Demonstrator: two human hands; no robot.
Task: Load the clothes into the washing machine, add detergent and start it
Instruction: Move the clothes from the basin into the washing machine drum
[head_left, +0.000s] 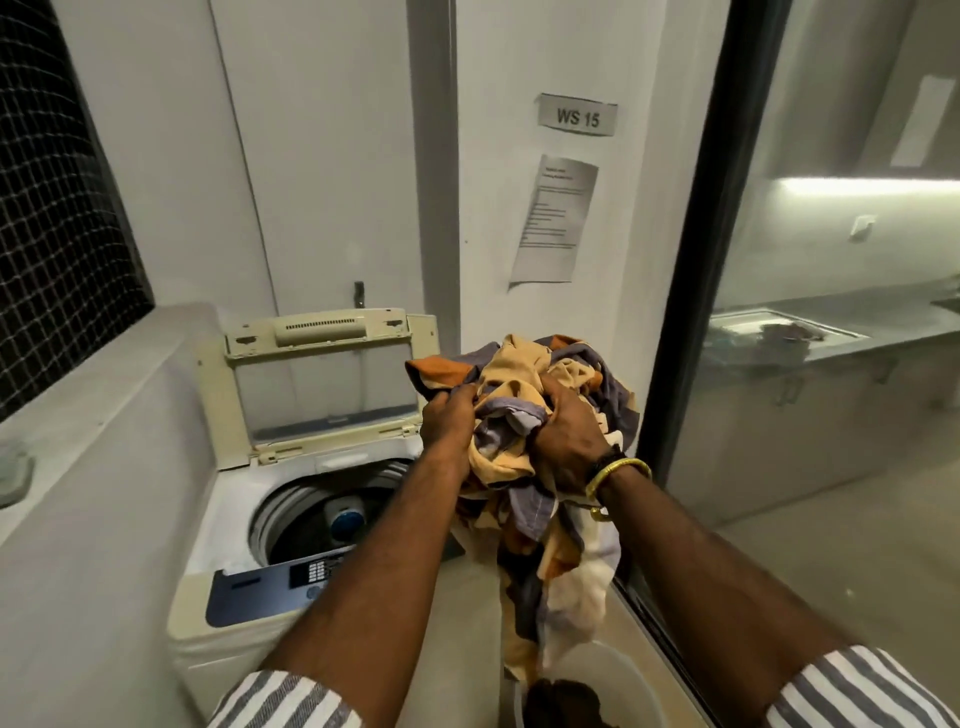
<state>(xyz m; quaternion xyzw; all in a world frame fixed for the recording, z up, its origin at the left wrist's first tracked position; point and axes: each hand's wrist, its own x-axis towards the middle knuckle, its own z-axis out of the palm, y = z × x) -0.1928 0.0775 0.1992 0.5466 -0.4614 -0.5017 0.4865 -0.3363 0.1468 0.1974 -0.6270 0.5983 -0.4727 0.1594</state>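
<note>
Both hands — left hand and right hand — grip the clothes, soft and trailing, right of the open washer — best gathered from below.

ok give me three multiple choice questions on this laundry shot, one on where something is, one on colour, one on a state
1. Where is the bundle of clothes?
A. inside the drum
B. held up in both hands, to the right of the washing machine
C. lying on the control panel

2. What colour is the bangle on the right wrist?
A. gold
B. red
C. blue

3. How does the washer lid stand?
A. shut flat
B. taken off and lying on the floor
C. raised open

Answers:
1 B: the left hand and right hand grip the bundle in the air, its tail hanging toward the white tub below.
2 A: it shines yellow gold.
3 C: the lid stands upright behind the exposed drum.
</note>
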